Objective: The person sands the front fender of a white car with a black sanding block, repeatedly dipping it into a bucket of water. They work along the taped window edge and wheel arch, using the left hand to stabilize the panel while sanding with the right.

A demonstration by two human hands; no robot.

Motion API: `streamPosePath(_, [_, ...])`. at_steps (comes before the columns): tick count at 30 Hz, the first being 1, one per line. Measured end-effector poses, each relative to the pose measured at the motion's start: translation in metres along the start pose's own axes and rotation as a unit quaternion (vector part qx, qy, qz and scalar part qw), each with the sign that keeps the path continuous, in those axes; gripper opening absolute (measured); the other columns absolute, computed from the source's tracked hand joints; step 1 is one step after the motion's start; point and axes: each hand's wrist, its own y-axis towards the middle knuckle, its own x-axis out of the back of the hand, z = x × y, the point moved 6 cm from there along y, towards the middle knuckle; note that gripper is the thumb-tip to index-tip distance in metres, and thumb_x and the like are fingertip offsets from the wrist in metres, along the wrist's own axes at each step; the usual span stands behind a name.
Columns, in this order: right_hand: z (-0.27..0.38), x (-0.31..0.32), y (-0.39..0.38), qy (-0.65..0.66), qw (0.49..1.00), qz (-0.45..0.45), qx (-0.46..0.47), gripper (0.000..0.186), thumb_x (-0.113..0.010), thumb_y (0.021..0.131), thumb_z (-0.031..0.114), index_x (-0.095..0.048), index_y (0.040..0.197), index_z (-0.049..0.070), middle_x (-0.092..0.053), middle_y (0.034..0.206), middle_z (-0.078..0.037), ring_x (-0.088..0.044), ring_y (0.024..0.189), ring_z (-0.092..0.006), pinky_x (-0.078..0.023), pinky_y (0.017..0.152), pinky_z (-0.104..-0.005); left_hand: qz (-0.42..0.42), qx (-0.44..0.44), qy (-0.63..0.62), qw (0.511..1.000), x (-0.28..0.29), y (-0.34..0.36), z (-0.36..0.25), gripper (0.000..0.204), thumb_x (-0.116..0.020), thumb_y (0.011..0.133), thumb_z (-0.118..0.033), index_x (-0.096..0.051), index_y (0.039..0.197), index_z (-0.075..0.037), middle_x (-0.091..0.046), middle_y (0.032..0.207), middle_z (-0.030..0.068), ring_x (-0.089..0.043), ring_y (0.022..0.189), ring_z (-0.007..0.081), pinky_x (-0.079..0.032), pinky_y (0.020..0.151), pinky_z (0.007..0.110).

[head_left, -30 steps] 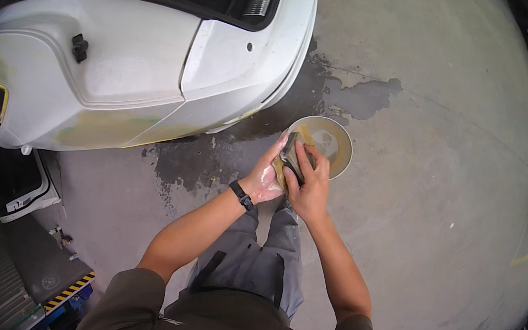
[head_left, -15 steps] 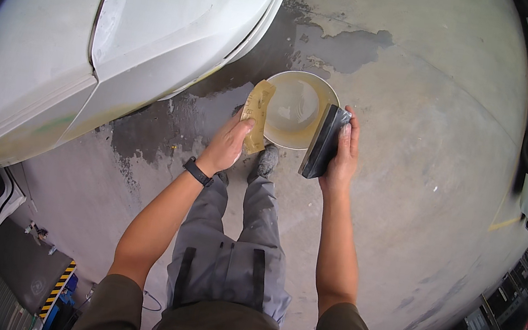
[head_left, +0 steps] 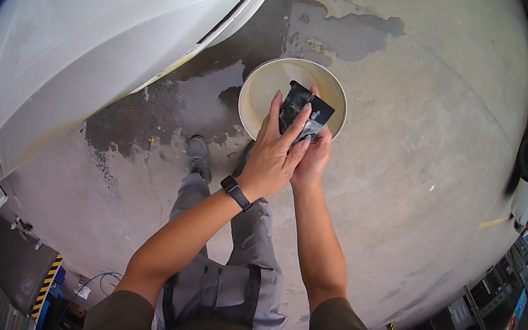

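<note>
Fingers of left hand and right hand clasp an angular, smeared black piece.

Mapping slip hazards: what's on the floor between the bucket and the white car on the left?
A dark, wet-looking patch in the head view; no object stands in the shortest stretch between bucket and white car.

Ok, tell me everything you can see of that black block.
The black block is angular, with a flat face showing, pale smears and a wet-looking sheen. It is held aslant, appearing in front of the bucket. The left hand lies across its face; the right hand supports it from beneath. Its underside is hidden and its material uncertain.
</note>
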Motion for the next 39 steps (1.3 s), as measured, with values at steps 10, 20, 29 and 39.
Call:
streamPosePath(10, [-0.147,0.165,0.119,-0.359,0.915,-0.047,-0.177,0.067,-0.059,0.107,0.042,-0.037,0.164,0.015,-0.064,0.133,-0.020,-0.066,0.118,-0.0289,-0.054,0.101,-0.0412,0.052,0.160,0.076,0.983,-0.020,-0.023,0.134,0.086,-0.067,0.101,-0.025,-0.016,0.167,-0.005,-0.002,0.169,0.0349,-0.024,0.154,0.0526,-0.039,0.120,0.052])
streamPosePath(20, [-0.308,0.317,0.189,-0.885,0.278,0.305,-0.218,0.059,-0.065,0.099,0.037,-0.049,0.154,0.021,-0.051,0.152,-0.015,-0.047,0.143,-0.0361,-0.044,0.112,-0.0533,0.053,0.252,0.047,0.965,0.097,-0.176,0.206,0.062,-0.067,0.098,-0.012,-0.042,0.154,0.002,-0.047,0.156,0.0245,-0.053,0.139,0.0407,-0.046,0.113,0.043])
streamPosePath(29, [-0.102,0.106,0.080,-0.860,0.333,0.353,0.157,0.085,-0.076,0.084,0.023,-0.041,0.160,0.037,-0.038,0.161,-0.011,-0.054,0.125,-0.0330,-0.046,0.103,-0.0519,0.071,0.232,0.094,0.965,0.153,-0.263,0.114,0.054,-0.065,0.098,-0.011,-0.050,0.149,0.000,-0.064,0.140,0.0199,-0.064,0.127,0.0360,-0.050,0.108,0.042])
streamPosePath(39, [0.164,-0.450,-0.151,-0.834,0.303,0.433,0.158,0.063,-0.078,0.090,0.039,-0.059,0.146,0.016,-0.058,0.138,-0.023,-0.064,0.121,-0.0442,-0.055,0.101,-0.0497,-0.055,-0.247,0.368,0.895,0.393,-0.218,-0.156,0.049,-0.068,0.098,-0.018,-0.060,0.145,-0.009,-0.054,0.154,0.0096,-0.045,0.148,0.0300,-0.037,0.123,0.048])
